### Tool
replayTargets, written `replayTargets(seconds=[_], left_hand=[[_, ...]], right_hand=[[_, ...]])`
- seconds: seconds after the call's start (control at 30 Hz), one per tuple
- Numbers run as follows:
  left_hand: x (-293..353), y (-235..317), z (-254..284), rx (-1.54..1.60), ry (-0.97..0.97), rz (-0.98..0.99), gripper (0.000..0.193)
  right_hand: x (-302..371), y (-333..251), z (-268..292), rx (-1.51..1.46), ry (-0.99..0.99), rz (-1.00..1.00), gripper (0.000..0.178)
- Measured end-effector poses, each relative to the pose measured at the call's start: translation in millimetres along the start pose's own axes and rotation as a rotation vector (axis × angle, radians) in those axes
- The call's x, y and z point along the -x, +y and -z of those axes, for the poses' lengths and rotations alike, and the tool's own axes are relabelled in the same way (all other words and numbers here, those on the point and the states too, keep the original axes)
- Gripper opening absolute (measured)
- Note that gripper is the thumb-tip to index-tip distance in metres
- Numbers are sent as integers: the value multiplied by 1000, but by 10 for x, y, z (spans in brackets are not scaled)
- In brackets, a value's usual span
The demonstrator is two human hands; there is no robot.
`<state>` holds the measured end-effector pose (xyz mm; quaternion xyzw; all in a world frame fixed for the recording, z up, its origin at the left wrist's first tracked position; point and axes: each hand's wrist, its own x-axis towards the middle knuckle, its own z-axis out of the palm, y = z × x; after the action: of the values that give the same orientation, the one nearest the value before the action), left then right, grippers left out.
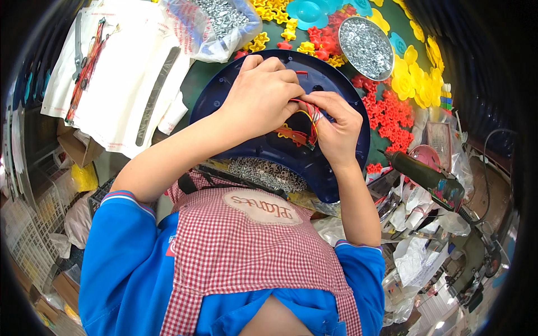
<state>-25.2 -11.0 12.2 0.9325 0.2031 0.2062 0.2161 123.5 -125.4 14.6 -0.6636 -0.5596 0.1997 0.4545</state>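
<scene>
A dark blue curved plastic shell (218, 109) lies on the green tabletop in front of me. Over its middle, my left hand (262, 95) is bent with its fingertips pinched on a bundle of thin wires (315, 119), mostly red with some yellow. My right hand (339, 126) grips the same bundle between thumb and fingers, close beside the left fingertips. Below the hands the wires run down to a small part on the shell that I cannot make out. A yellow piece (286, 133) shows beneath the wires. The fingertips partly cover the bundle.
Left lie white sheets or bags (120, 73) with more wires (88, 73) and a dark strip (157, 95). Screws fill a plastic-lined bin (224, 17) and a round bowl (367, 47). Red (389, 120) and yellow (414, 78) plastic pieces spread right; a green power screwdriver (426, 176) rests nearby.
</scene>
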Motion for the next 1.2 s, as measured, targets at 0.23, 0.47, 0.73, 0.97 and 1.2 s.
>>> replayTargets(seconds=[0.23, 0.47, 0.73, 0.97, 1.2], left_hand=[[104, -47, -55, -207, 55, 129, 47], [133, -70, -112, -180, 21, 208, 60], [130, -75, -92, -203, 49, 158, 50], [112, -69, -152, -160, 28, 78, 24], [106, -63, -133, -119, 34, 83, 22]], right_hand=[[-148, 29, -62, 213, -113, 9, 13], [-238, 80, -98, 485, -200, 163, 15], [-286, 90, 80, 390, -165, 37, 19], [-171, 140, 162, 347, -23, 23, 16], [-131, 199, 149, 344, -19, 14, 22]])
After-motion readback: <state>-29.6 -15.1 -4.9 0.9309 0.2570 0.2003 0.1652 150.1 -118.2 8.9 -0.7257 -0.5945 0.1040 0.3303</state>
